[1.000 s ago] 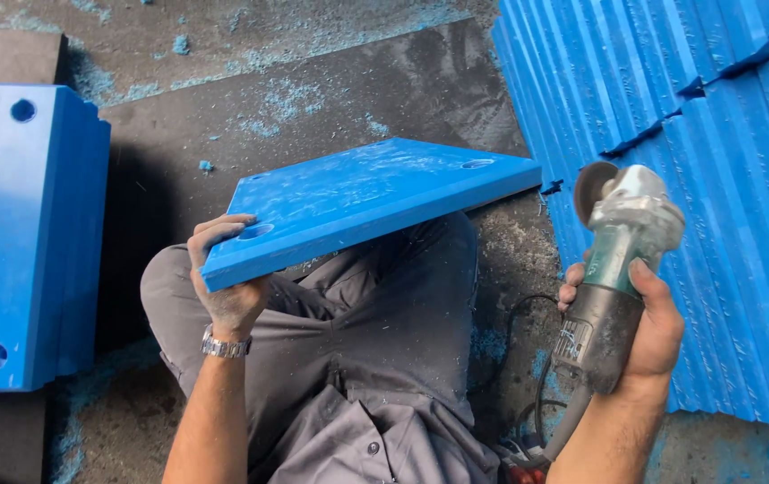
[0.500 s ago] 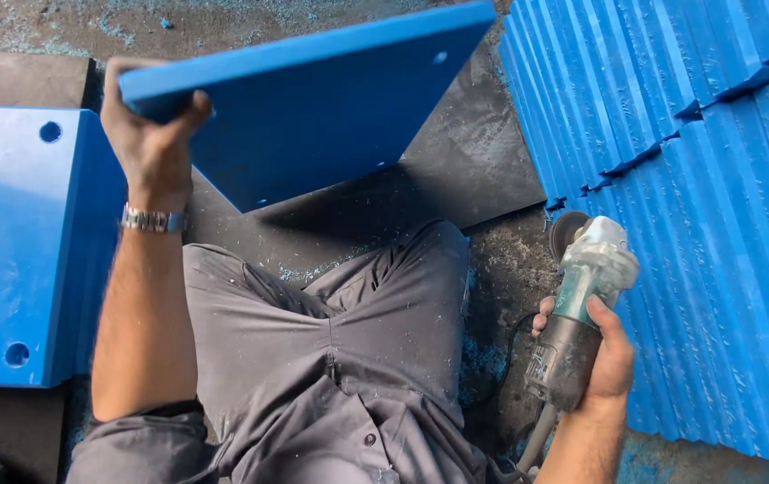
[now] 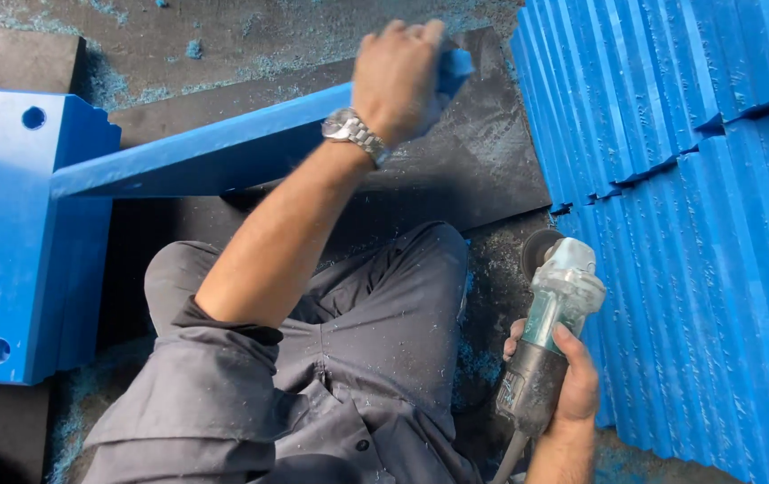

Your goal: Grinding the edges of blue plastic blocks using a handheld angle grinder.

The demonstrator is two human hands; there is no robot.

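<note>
At far left a stack of blue plastic plates [image 3: 8, 233] with round holes lay flat on the dark floor mat [image 3: 483, 170]. Above it a blue plastic panel [image 3: 205, 157], smooth and straight-edged, hung slantwise, its far end gripped by the left hand [image 3: 398, 76], fingers closed round it, a metal wristwatch [image 3: 355, 134] on the wrist. Blue shavings [image 3: 474, 367] littered the mat and the grey trousers [image 3: 375, 323], so some grinding looked done. The right hand [image 3: 563, 376] clasped an angle grinder [image 3: 550, 323], disc clear of everything. At right, many ribbed blue panels [image 3: 698, 224] stood stacked, whether ground or not I cannot tell
</note>
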